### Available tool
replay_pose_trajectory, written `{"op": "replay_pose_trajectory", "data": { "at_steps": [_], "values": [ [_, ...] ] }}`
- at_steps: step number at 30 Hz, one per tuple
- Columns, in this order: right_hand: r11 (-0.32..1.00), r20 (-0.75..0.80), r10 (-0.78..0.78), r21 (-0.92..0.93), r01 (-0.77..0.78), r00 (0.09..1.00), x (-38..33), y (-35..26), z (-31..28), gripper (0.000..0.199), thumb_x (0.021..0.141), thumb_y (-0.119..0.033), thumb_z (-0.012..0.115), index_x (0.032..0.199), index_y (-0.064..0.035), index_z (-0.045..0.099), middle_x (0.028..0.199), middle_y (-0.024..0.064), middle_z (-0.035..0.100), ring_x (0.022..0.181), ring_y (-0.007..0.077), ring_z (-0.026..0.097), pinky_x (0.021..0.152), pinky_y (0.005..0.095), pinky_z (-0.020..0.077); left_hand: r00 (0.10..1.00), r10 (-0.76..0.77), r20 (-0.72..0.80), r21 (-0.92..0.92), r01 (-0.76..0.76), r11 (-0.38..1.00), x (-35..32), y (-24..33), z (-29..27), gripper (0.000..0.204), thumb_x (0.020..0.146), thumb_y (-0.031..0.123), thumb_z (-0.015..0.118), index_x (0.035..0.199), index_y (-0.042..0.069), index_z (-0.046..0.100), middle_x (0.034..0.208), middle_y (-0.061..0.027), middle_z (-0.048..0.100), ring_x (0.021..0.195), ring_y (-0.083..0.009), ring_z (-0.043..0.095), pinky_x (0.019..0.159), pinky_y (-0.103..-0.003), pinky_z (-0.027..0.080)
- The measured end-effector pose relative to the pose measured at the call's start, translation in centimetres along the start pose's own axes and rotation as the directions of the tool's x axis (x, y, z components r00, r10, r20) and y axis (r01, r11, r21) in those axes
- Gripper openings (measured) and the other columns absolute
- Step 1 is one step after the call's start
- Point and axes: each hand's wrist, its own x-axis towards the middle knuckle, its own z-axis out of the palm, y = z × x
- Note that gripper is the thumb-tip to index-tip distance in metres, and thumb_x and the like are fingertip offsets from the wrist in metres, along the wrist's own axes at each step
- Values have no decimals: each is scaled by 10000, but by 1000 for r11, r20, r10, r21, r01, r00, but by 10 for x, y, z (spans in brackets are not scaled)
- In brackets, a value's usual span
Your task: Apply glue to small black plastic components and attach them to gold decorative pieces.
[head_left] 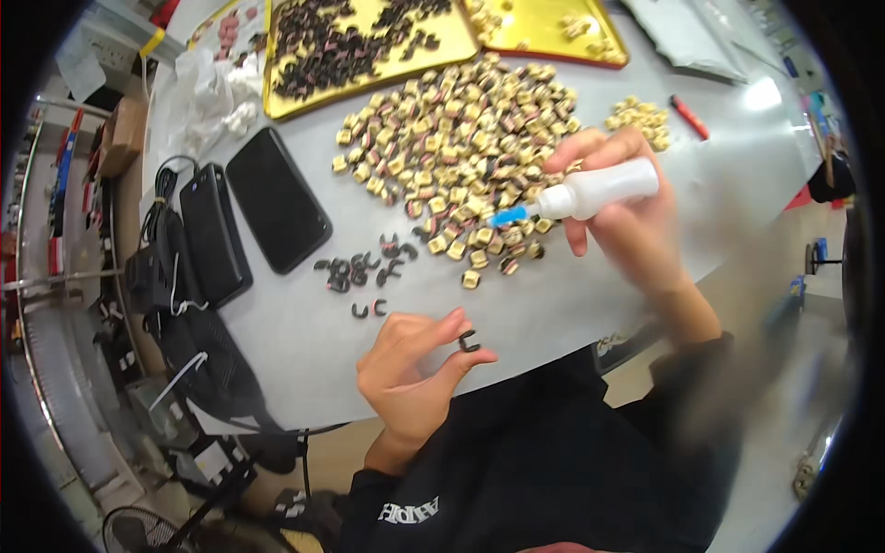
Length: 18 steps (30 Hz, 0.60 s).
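Near the table's front edge, my left hand (412, 367) pinches a small black C-shaped piece (469, 341) between thumb and forefinger. My right hand (627, 207) is wrapped round a white squeeze bottle (613, 187), tilted so its blue tip (509, 216) points left. Below and beyond that tip spreads a big heap of small cream-and-dark blocks (452, 138). Several loose black C-shaped pieces (350, 270) lie left of the heap, and two more (369, 309) sit just beyond my left hand.
A yellow tray of dark pieces (387, 69) and another yellow tray with cream pieces (553, 32) stand at the back. On the left lie a black phone (278, 198) and a black cabled device (215, 235). A red-and-black pen-like tool (689, 117) rests beside a small cream pile (638, 120).
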Motion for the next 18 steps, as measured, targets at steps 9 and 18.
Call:
{"op": "replay_pose_trajectory", "data": {
  "at_steps": [9, 18],
  "values": [
    [829, -65, -103, -558, 50, 993, -51, -7, -34, 316, 700, -22, 690, 952, -18, 501, 978, 113, 550, 906, 191, 556, 796, 312, 444, 998, 60, -6, -39, -60, 997, 0, 3, -3, 449, 501, -96, 771, 927, -7, 660, 752, -73, 637, 690, -153, 564, 610, -250, 464],
    [583, 16, -151, -806, 102, 988, -64, -9, -54, 348, 714, 30, 662, 1033, -22, 535, 978, 86, 551, 939, 186, 540, 836, 309, 426, 997, 79, -26, -28, -79, 996, -1, 2, -1, 442, 504, -74, 778, 924, 0, 661, 745, -70, 635, 679, -150, 555, 622, -256, 452]
  ]
}}
